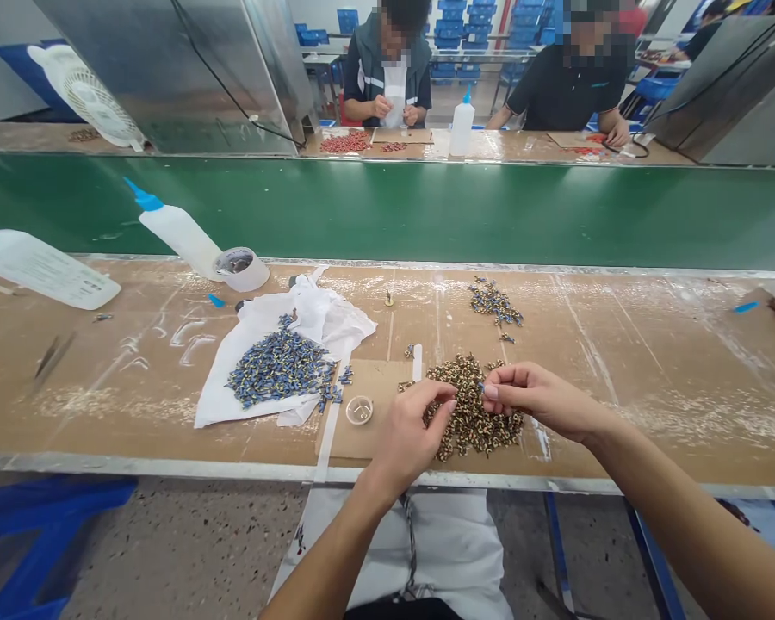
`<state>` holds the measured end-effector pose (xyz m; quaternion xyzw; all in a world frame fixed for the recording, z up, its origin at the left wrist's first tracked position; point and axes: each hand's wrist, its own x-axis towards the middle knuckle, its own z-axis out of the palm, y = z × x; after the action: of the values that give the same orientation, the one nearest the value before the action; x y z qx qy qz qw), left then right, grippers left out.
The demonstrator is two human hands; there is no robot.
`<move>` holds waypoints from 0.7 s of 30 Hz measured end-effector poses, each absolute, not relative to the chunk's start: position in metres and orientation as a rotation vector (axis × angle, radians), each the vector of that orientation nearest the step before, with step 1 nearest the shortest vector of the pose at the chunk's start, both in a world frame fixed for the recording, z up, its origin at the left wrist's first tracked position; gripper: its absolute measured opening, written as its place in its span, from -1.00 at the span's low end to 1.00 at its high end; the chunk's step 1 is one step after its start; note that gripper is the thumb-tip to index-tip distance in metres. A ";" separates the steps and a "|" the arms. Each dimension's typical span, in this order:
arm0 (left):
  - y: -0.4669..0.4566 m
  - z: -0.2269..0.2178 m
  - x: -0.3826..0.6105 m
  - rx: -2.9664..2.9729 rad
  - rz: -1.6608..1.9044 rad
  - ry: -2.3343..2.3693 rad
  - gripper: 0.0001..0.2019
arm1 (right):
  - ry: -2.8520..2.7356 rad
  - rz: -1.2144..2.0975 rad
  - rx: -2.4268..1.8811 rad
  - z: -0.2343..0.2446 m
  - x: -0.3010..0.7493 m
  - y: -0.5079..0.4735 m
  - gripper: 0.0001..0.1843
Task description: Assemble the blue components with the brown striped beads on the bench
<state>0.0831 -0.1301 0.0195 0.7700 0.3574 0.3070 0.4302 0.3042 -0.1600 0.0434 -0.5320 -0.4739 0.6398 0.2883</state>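
Observation:
My right hand (539, 398) pinches a small blue-ended piece (481, 388) between thumb and fingertips, above the right side of a pile of small brass-coloured parts (468, 430). Over the left side of that pile is my left hand (417, 422). Its fingers are curled with a gap between thumb and forefinger, and nothing shows in them. A small round clear dish (360, 411) rests on a cardboard sheet (342, 443) just left of it. Farther left, a heap of small blue and yellowish parts (275, 366) lies on white cloth (216, 405). Behind the brass pile is a smaller group of blue and brass parts (494, 303).
Two white bottles with blue tips (184, 241) lean or lie at the left, beside a tape roll (244, 269). Tweezers (48, 356) lie near the left end. A green strip (387, 211) runs behind the table, with two people working beyond it.

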 end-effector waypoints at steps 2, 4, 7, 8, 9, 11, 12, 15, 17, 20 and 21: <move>-0.130 0.017 0.080 1.936 0.756 0.908 -0.86 | -1.215 1.747 -1.392 0.040 0.307 -0.159 -0.72; -0.130 0.015 0.077 1.945 0.753 0.917 -0.85 | -1.156 1.798 -1.367 0.038 0.310 -0.159 -0.73; -0.130 0.014 0.075 1.949 0.756 0.922 -0.84 | -1.064 1.858 -1.336 0.037 0.312 -0.157 -0.71; -0.130 0.014 0.075 1.948 0.759 0.923 -0.84 | -1.040 1.872 -1.321 0.037 0.312 -0.156 -0.70; -0.130 0.014 0.075 1.948 0.762 0.924 -0.84 | -1.022 1.884 -1.304 0.037 0.312 -0.156 -0.70; -0.130 0.014 0.075 1.950 0.761 0.919 -0.84 | -1.002 1.908 -1.273 0.037 0.312 -0.155 -0.71; -0.130 0.014 0.075 1.951 0.759 0.918 -0.84 | -0.997 1.917 -1.259 0.037 0.312 -0.156 -0.71; -0.130 0.015 0.075 1.959 0.750 0.916 -0.85 | -1.007 1.919 -1.241 0.036 0.311 -0.158 -0.71; -0.130 0.014 0.075 1.962 0.746 0.915 -0.85 | -1.037 1.904 -1.242 0.036 0.310 -0.160 -0.72; -0.130 0.013 0.074 1.961 0.738 0.914 -0.85 | -1.082 1.841 -1.242 0.039 0.307 -0.162 -0.72; -0.130 0.013 0.074 1.962 0.733 0.917 -0.85 | -1.108 1.788 -1.260 0.040 0.308 -0.161 -0.71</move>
<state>0.0735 -0.1303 0.0130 0.7808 0.3651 0.2918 0.4147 0.3076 -0.1611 0.0400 -0.4836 -0.4254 0.6863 0.3378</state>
